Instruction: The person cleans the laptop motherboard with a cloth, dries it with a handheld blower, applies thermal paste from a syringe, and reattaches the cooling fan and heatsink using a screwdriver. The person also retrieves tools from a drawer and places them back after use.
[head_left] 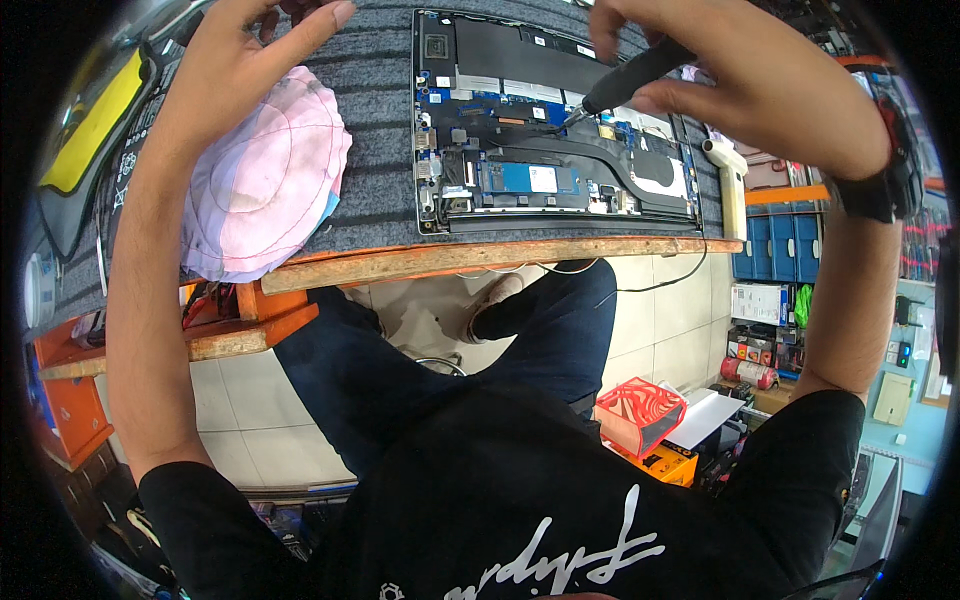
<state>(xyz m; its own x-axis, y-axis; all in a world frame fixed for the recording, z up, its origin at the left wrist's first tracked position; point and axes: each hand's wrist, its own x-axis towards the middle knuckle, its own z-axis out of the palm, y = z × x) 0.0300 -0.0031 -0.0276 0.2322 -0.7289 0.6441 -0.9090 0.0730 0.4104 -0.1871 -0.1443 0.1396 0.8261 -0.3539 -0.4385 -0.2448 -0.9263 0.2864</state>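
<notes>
Screwdriver [630, 78] sat gripped in right hand [760, 90], tip on opened laptop [555, 150]: light, rigid tool; exposed boards looked fragile. Left hand [240, 60] hovered open.

black short-sleeved shirt [560, 500], dark jeans [400, 370], black wristwatch [880, 190]

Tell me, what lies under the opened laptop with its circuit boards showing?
The opened laptop lies on a grey striped mat covering an orange-edged wooden workbench. The mat directly beneath the laptop is covered, so anything there cannot be seen.
</notes>
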